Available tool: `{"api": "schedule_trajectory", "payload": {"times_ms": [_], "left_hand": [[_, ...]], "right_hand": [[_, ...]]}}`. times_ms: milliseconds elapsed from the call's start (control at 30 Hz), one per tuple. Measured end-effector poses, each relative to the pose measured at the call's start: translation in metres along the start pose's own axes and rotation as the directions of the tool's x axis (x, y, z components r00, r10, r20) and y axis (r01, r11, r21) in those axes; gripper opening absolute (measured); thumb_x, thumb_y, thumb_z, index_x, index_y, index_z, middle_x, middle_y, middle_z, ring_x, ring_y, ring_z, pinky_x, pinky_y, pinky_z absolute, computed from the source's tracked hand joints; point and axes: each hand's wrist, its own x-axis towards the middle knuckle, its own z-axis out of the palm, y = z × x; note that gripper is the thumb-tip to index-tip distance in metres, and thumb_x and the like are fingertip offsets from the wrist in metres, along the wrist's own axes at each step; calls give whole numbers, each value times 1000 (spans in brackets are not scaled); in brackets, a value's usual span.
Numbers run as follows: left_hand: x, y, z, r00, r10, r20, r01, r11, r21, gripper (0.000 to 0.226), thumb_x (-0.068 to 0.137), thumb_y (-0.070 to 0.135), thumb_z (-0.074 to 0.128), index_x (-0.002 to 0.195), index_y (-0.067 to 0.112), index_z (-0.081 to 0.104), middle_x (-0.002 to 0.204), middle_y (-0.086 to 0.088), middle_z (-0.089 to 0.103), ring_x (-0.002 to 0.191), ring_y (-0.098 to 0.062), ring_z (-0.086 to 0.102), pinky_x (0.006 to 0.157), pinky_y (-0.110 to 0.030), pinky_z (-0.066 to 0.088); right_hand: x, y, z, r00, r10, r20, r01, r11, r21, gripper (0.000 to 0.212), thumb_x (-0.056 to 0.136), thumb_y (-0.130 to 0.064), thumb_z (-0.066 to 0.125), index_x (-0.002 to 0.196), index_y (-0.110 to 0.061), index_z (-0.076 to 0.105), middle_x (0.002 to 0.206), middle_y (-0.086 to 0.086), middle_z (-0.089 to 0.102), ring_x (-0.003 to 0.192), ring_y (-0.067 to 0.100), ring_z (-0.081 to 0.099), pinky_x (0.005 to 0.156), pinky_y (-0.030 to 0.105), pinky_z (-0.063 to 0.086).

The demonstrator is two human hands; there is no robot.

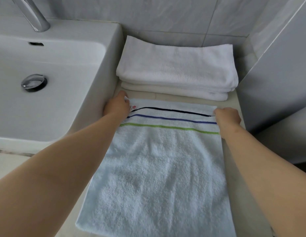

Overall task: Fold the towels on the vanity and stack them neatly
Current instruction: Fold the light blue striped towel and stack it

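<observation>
A pale blue towel (157, 168) lies flat on the vanity top, with a black, a blue and a green stripe across its far end. My left hand (117, 106) pinches its far left corner, beside a small label. My right hand (227, 117) pinches the far right corner. Behind it, against the wall, sits a stack of folded white towels (176, 69), close to the striped towel's far edge.
A white sink basin (51, 79) with a chrome drain plug (34, 82) and a chrome tap (36, 16) takes up the left. Grey tiled wall (183, 16) stands at the back. A grey panel (277, 86) closes off the right side of the beige counter (233, 149).
</observation>
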Motion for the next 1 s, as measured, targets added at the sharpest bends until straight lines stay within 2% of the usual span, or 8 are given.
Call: {"api": "schedule_trajectory", "payload": {"times_ms": [300, 400, 500, 567, 667, 733, 867, 1000], "left_hand": [[-4, 6, -1, 1000, -4, -8, 4, 1000, 30, 35, 97, 21, 37, 132, 18, 40, 118, -20, 56, 101, -36, 55, 79, -35, 43], [-21, 6, -3, 989, 131, -62, -134, 990, -51, 54, 95, 22, 48, 144, 19, 26, 140, -18, 34, 115, -37, 47, 93, -40, 40], [-65, 1, 0, 902, 387, -193, -385, 922, 52, 56, 92, 22, 53, 143, 18, 32, 152, -11, 20, 136, -32, 28, 107, -42, 31], [-99, -6, 9, 879, 476, -18, -469, 872, 140, 55, 93, 30, 47, 145, 26, 29, 157, -3, 10, 145, -24, 5, 116, -42, 14], [-138, -23, 28, 872, 415, 259, -479, 830, 284, 71, 79, 54, 4, 148, 39, 9, 158, 9, -4, 145, -19, -13, 115, -41, -9], [-144, -32, 36, 886, 368, 281, -449, 832, 325, 83, 66, 56, -11, 147, 44, 0, 158, 10, -6, 145, -19, -14, 114, -42, -14], [-136, -25, 28, 886, 365, 284, -456, 795, 401, 62, 87, 56, 3, 147, 42, -7, 158, 6, -12, 144, -21, -17, 114, -47, -14], [-153, -42, 26, 882, 404, 243, -471, 776, 418, 82, 66, 60, -16, 146, 42, -9, 158, 7, -12, 145, -19, -16, 114, -47, -12]], "right_hand": [[-19, 1, 1, 989, -140, -38, 141, 990, 26, 5, 92, -15, 47, 88, -13, 47, 76, -3, 45, 75, 18, 44, 57, 26, 35], [-40, 4, -1, 976, -216, -12, 216, 973, 79, 35, 91, -20, 53, 124, -12, 43, 114, 4, 49, 93, 18, 46, 77, 28, 39], [-73, 21, -4, 859, -505, -82, 468, 841, -273, 52, 90, -25, 57, 138, -16, 38, 145, 7, 35, 127, 29, 37, 101, 41, 31], [-103, 41, 2, 819, -562, 112, 547, 707, -448, 56, 93, -36, 50, 145, -22, 31, 156, 3, 20, 141, 27, 19, 110, 43, 19], [-140, 77, 18, 790, -467, 398, 608, 506, -612, 74, 79, -67, 5, 148, -41, 9, 159, -8, -5, 146, 21, -7, 112, 38, -6], [-145, 89, 21, 780, -466, 419, 616, 449, -647, 86, 65, -66, -13, 147, -45, 2, 159, -9, -8, 146, 19, -12, 111, 38, -12], [-137, 83, 14, 783, -472, 405, 608, 443, -659, 86, 66, -70, -10, 148, -43, -2, 158, -7, -13, 145, 21, -16, 114, 42, -10], [-155, 101, 9, 755, -521, 397, 633, 421, -650, 87, 68, -69, -10, 149, -41, 4, 159, -5, -4, 147, 24, -6, 113, 41, -7]]}}
